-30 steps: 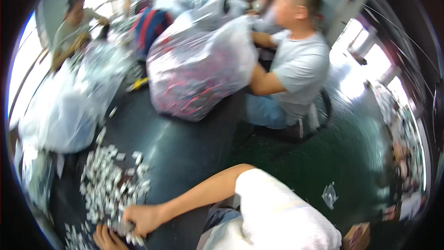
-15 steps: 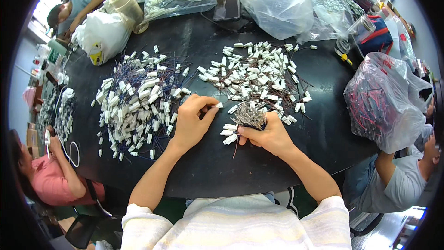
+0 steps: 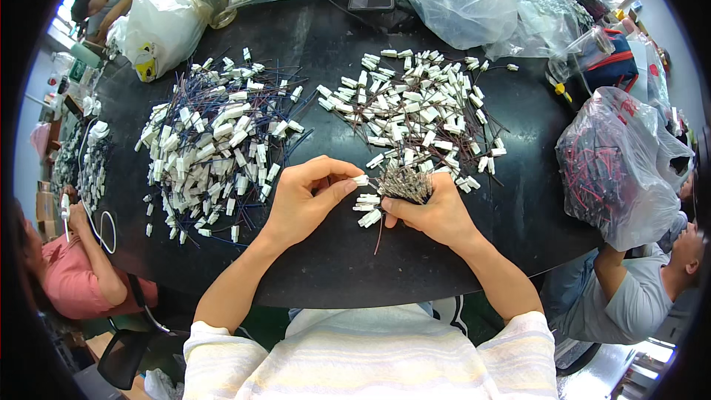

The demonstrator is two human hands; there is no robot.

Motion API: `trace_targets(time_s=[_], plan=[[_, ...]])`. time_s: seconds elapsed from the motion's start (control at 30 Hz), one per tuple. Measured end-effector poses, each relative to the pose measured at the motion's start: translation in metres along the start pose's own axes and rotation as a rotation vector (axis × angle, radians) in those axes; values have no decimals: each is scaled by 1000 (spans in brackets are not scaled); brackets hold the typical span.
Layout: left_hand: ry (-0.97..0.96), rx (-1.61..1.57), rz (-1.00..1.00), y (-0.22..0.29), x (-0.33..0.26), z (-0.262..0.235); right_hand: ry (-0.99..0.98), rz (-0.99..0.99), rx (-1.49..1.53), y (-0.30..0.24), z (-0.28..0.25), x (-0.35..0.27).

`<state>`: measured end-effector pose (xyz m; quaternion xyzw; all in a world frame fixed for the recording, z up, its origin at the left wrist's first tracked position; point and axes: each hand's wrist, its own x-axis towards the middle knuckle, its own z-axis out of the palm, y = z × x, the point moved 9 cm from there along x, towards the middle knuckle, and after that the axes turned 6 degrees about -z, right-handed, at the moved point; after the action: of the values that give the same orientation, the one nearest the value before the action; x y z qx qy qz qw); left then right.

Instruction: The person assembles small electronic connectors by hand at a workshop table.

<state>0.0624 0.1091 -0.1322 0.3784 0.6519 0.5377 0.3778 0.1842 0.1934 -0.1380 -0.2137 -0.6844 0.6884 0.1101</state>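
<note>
Evidently, the left hand (image 3: 305,196) pinched a white connector (image 3: 361,180) just left of the wire bundle (image 3: 404,184) the right hand (image 3: 440,213) gripped.

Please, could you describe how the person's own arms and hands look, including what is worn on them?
The left hand and right hand are ungloved. Both forearms are bare. The loose, short sleeves are off-white with faint yellow and greyish bands, matching the striped top.
</note>
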Motion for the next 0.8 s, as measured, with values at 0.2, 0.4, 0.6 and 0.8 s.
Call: trace_targets(time_s=[0.2, 0.4, 0.6, 0.8], plan=[[5, 95, 60, 11, -2, 1, -18, -68, -25, -2, 2, 0], [-27, 291, 277, 33, -7, 10, 4, 26, 35, 1, -1, -1], [-32, 223, 221, 26, -8, 12, -69, 32, -11, 4, 4, -3], [-110, 230, 273, 28, -11, 23, -84, -52, -63, 4, 8, -3]])
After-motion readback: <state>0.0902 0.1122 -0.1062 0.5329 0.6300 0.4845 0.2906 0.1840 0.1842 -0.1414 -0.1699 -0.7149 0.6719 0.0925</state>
